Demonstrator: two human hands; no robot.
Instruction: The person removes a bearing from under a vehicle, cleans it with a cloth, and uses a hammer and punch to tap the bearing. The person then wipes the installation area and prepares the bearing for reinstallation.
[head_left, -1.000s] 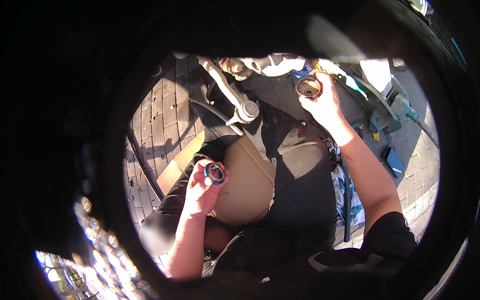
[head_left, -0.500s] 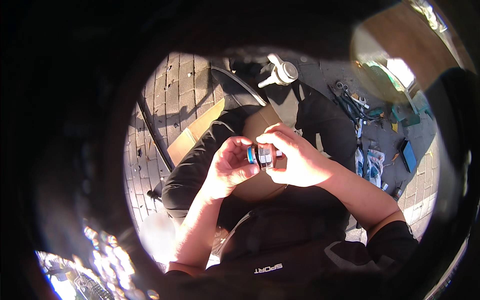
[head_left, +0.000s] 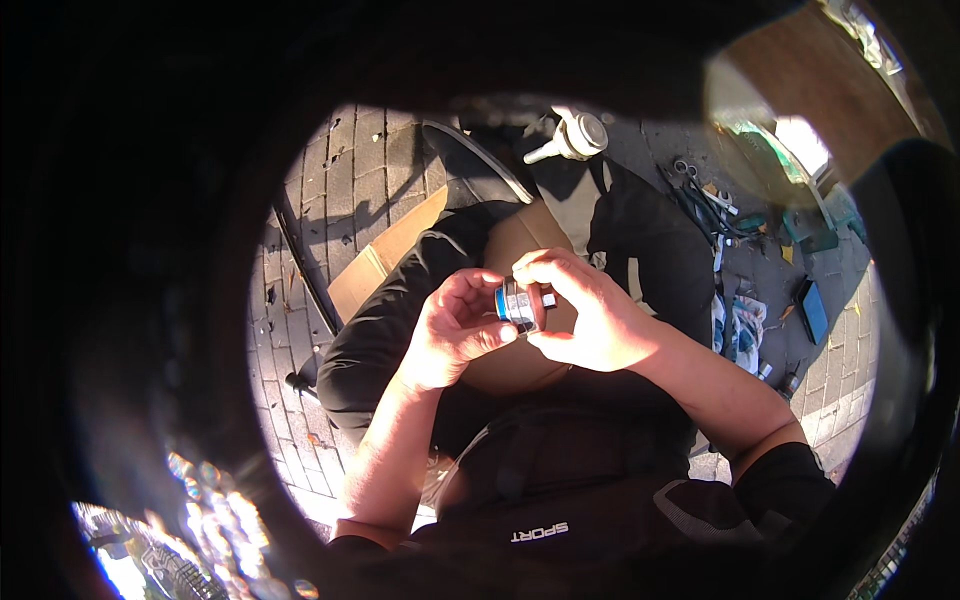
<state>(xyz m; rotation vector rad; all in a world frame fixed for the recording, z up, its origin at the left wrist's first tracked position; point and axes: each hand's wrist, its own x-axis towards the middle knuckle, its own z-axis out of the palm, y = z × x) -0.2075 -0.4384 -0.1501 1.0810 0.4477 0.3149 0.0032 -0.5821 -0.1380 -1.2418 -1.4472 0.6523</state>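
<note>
Over my lap, a small round part with a blue ring, a shiny metal-looking band and a short pale stub on its right end is held between both hands. My left hand is closed on the blue-ringed end, thumb below and fingers above. On the other end, the fingertips and thumb of my right hand pinch the rim, with a gap between palm and stub. The part lies on its side; what kind it is, I cannot make out. Brown cardboard lies beneath my hands across my lap.
A pale metal fitting with a round cap lies beyond my knees. On the right are pliers and other hand tools, a dark blue flat phone-like object and a patterned plastic bag. Another cardboard piece lies left.
The right-hand side of the part now sits closer to the blue ring, and its band looks turned. My right fingers have shifted slightly left. Both hands keep their hold.
</note>
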